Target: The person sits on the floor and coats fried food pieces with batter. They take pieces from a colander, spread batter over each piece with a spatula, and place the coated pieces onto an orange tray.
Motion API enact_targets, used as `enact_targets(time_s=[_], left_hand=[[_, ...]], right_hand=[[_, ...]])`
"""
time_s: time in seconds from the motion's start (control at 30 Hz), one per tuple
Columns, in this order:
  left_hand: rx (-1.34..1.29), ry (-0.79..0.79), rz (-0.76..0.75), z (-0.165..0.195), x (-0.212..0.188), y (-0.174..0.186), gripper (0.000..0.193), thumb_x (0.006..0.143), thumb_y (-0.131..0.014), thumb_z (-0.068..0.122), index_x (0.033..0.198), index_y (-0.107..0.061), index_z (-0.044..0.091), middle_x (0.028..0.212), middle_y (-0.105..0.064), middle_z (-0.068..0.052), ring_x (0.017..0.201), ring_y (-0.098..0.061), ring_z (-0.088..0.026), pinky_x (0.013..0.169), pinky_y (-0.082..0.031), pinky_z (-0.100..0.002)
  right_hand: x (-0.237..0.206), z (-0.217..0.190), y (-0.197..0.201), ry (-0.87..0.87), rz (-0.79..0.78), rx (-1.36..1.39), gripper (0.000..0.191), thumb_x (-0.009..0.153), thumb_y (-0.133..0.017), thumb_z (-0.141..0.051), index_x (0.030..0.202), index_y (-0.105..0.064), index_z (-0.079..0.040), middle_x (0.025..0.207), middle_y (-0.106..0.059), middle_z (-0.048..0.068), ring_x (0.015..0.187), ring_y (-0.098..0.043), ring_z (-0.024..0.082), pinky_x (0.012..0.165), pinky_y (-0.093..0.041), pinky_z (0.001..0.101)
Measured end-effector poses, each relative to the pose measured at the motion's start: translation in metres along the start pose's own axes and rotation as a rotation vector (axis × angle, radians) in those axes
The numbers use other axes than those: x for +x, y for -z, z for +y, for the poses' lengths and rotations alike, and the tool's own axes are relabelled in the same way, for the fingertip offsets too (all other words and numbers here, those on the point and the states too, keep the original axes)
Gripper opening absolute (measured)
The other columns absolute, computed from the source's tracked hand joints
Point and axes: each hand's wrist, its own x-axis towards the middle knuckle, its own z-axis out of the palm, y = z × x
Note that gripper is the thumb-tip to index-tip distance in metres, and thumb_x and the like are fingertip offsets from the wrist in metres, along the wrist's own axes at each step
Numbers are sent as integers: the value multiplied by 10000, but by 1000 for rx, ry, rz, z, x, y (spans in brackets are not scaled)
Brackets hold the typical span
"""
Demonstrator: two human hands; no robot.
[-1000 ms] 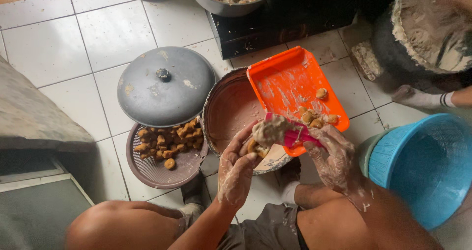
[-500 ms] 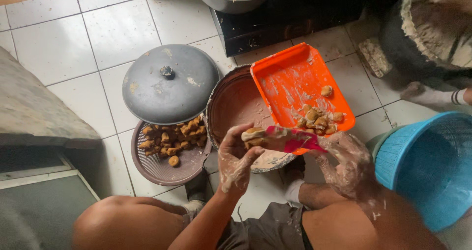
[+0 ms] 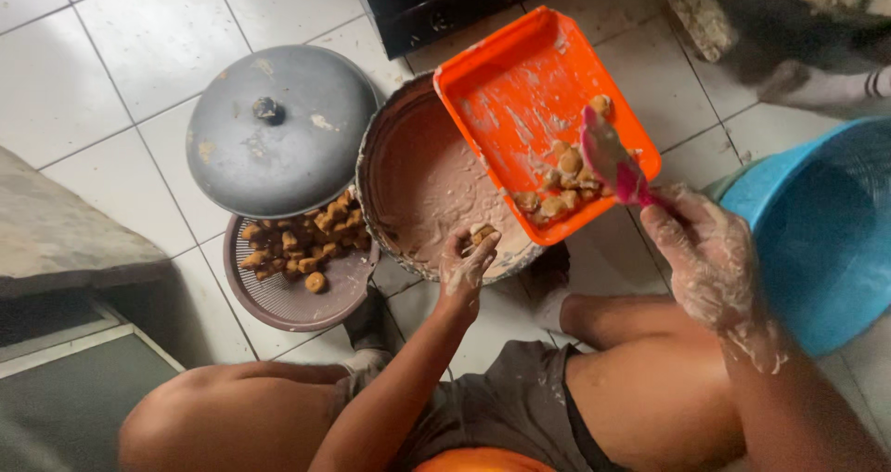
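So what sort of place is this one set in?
Most likely a home kitchen floor used for food prep. The person squats on white floor tiles, with a batter-coated bowl, an orange tray of coated pieces and a strainer of browned pieces around them.

We see a white tiled floor carrying a batter bowl, a brown strainer, a blue tub and a black stove.

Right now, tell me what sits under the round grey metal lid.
The round grey metal lid partly covers a brown round strainer holding browned fried pieces. Whatever lies further back beneath the lid is hidden.
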Motion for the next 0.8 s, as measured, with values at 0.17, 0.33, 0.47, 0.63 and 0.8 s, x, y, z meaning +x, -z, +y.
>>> enact_targets(time_s=[0.17,0.33,0.47,0.63,0.8], left_hand=[[353,-91,21,-52,42,-42,790,805,-868,278,1425,-484,-26,1238,-677,-164,1145,-655,-255,989,-525,-353],[617,-525,-49,-12,54,-52,753,918,-775,257,1524,-426,-25,1488,-536,-265,1407,-519,-367,1168,-413,-446],[580,-547,154,40,52,14,520,970,-679,193,1458,-535,82,1489,-583,-185,1387,-575,-310,1192,-447,-429],[655,-651,748,69,68,147,314,990,-624,95,1303,-637,82,1212,-681,-148,1131,-689,-280,1012,-547,-429],[865,-391,1146,39,53,254,463,890,-687,120,1333,-568,54,1275,-630,-213,1168,-619,-391,1008,-484,-479]], right_hand=[[-13,2,9,-36,18,158,268,1067,-612,-186,1258,-671,-7,975,-635,-33,750,-402,35,683,-356,178],[-18,7,10,-50,-48,344,335,1151,-557,-281,1239,-677,19,806,-566,-23,735,-423,38,646,-355,183],[-13,18,4,-228,-155,339,402,1132,-509,-311,1257,-616,56,794,-586,43,630,-441,68,545,-363,216],[12,60,-54,-589,-454,298,376,1040,-502,-247,1335,-532,-17,858,-657,81,618,-541,142,500,-439,293],[27,118,-138,390,-961,-857,289,932,-518,-129,1183,-598,-9,1024,-708,198,944,-688,376,800,-548,499]])
